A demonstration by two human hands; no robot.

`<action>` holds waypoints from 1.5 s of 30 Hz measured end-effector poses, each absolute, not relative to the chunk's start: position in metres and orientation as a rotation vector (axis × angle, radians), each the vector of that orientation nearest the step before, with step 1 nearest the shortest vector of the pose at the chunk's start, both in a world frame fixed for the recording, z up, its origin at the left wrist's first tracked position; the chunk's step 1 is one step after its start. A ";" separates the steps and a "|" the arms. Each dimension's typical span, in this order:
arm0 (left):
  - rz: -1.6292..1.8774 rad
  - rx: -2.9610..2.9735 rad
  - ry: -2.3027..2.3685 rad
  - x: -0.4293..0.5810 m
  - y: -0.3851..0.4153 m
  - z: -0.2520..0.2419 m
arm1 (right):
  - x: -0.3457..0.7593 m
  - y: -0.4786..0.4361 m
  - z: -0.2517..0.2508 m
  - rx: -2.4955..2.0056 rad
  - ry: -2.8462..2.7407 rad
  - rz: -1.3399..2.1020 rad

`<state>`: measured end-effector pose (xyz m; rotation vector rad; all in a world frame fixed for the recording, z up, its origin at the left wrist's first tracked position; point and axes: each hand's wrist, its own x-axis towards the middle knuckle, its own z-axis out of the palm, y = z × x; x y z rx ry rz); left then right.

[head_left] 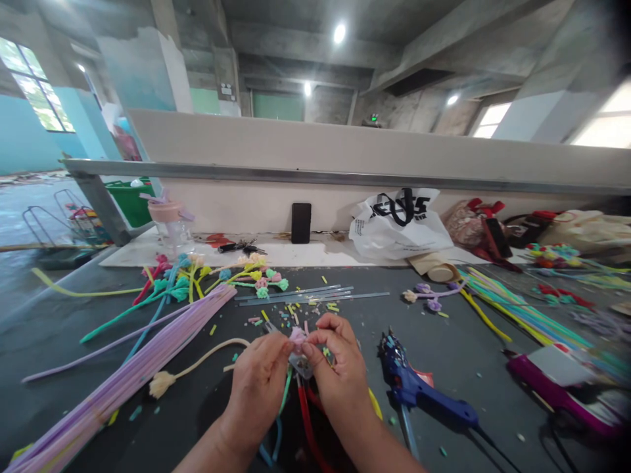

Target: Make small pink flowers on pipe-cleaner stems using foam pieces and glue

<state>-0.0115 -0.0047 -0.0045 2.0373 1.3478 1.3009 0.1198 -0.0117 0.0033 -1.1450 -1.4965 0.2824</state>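
Note:
My left hand (257, 381) and my right hand (344, 371) meet at the middle of the dark table, fingertips pinched on a small fuzzy pink flower (297, 336) between them. Just below the fingertips lies a tool with red handles (306, 420) and a metal head, partly hidden by my hands. A cream pipe-cleaner flower (162, 383) with a long stem lies left of my left hand. To the right of my right hand rests a blue glue gun (424, 387) with a clear glue stick. Small cut bits are scattered in front of my fingers.
A bundle of lilac and pink pipe cleaners (148, 368) runs along the left. Colourful fuzzy flowers (172, 279) and clear glue sticks (305, 296) lie behind my hands. At right are green pipe cleaners (522, 312) and a purple glue gun (557, 384). A phone (301, 223) stands behind.

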 end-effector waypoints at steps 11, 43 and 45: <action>1.100 1.420 0.940 -0.016 0.004 -0.006 | 0.132 -0.012 0.015 -0.986 -1.380 0.570; 0.689 0.877 0.370 -0.032 -0.001 -0.007 | 0.143 -0.017 0.042 -0.702 -1.960 0.971; 0.689 0.892 0.385 -0.031 -0.001 -0.007 | 0.145 -0.015 0.044 -0.698 -2.015 0.895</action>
